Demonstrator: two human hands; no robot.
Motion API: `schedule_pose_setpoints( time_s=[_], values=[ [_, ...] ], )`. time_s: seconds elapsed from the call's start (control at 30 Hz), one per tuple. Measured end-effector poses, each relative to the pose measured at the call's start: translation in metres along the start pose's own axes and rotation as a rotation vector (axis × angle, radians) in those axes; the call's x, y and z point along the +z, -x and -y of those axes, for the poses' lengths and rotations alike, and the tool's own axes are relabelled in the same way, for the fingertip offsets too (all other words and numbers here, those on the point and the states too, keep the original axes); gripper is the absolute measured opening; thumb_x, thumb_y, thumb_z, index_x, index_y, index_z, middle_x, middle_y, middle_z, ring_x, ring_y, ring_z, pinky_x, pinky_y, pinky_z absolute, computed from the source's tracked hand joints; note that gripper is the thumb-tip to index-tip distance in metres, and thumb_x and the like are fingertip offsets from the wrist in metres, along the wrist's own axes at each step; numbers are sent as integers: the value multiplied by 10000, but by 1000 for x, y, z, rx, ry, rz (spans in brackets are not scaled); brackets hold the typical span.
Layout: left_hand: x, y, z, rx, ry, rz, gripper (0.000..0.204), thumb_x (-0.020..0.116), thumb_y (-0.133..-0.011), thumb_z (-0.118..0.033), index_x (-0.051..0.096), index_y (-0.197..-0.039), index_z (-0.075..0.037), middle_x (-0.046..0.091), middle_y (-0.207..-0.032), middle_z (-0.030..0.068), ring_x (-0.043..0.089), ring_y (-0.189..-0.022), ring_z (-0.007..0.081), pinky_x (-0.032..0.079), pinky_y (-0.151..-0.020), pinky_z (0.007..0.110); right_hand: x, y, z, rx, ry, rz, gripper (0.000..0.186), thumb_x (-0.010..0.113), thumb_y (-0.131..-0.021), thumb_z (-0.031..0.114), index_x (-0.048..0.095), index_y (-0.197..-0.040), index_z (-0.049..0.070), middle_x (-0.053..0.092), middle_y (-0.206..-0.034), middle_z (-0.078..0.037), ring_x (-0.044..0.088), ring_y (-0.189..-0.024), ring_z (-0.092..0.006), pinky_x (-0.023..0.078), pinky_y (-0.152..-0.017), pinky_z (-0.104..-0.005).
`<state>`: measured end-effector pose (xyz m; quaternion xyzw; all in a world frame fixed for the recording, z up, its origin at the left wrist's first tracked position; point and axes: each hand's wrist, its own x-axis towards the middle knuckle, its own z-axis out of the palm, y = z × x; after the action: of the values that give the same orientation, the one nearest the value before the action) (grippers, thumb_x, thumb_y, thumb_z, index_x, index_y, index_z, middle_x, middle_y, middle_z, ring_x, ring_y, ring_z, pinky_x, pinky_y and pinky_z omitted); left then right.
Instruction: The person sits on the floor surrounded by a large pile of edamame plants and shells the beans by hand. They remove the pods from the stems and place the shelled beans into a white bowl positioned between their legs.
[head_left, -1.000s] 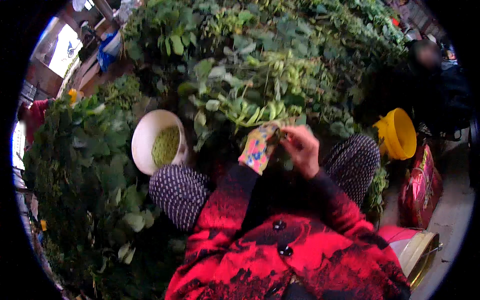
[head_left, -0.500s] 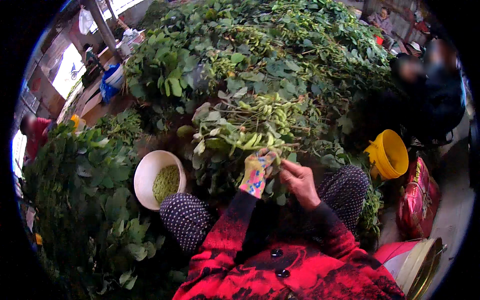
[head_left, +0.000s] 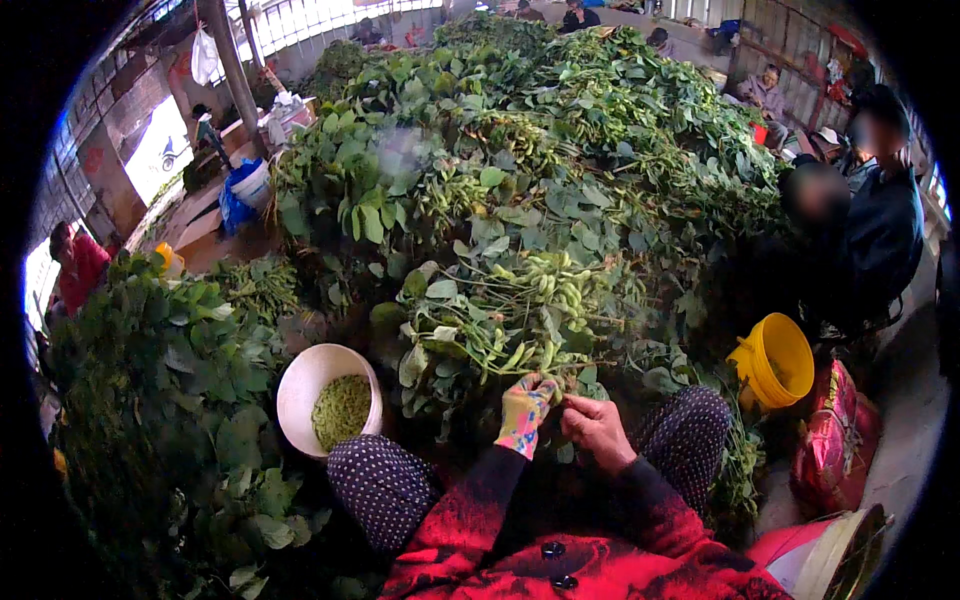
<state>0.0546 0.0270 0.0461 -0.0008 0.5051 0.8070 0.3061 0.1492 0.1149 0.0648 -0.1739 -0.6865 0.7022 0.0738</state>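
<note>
A bundle of green soybean plants (head_left: 555, 290), thick with pods and leaves, lies across the heap just beyond my hands. My left hand (head_left: 525, 415), in a floral-patterned glove, is closed round the stem ends of that bundle. Close beside it on the right, my bare right hand (head_left: 597, 432) pinches with thumb and forefinger at the stem ends; what sits between those fingertips is too small to make out. Left of my knee stands a white bucket (head_left: 297, 385), partly filled with small green pods or beans (head_left: 341, 412).
A large heap of leafy plants (head_left: 420, 130) rises ahead, and another pile (head_left: 150, 400) lies at left. To the right are a yellow bucket (head_left: 770, 365), a red sack (head_left: 838, 440) and a tipped pail (head_left: 835, 560). Several people sit around, the nearest person (head_left: 880, 230) at right.
The view has tilted up, so everything sits lower and more of the background shows. My hands stay together at the stem ends, with little visible change in their grip.
</note>
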Motion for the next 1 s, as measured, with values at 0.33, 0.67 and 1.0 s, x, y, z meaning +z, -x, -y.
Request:
schedule_pose_setpoints(
  time_s=[0.33, 0.67, 1.0],
  values=[
    [-18, -17, 11, -82, 58, 192, 137, 496, -815, -206, 557, -804, -84, 550, -661, -26, 488, -526, 58, 345, -393, 191, -3, -16, -5, -183, 193, -5, 86, 493, -753, 63, 548, -746, -3, 432, -572, 26, 377, -517, -51, 306, -458, -201],
    [-5, 4, -9, 76, -299, 104, 63, 534, -794, -118, 514, -828, -69, 526, -627, 3, 439, -432, 87, 333, -373, 224, 0, -12, 1, 19, -173, -24, 107, 497, -771, 43, 592, -792, -1, 450, -586, 74, 356, -510, -12, 282, -447, -171],
    [-8, 4, -3, -6, 139, 86, 189, 487, -817, -137, 523, -974, -39, 558, -789, 26, 512, -618, 122, 443, -548, 254, 0, -32, 29, -386, 348, -243, 234, 567, -762, 100, 571, -961, -22, 553, -712, 16, 442, -578, -43, 378, -516, -183]
  ],
)
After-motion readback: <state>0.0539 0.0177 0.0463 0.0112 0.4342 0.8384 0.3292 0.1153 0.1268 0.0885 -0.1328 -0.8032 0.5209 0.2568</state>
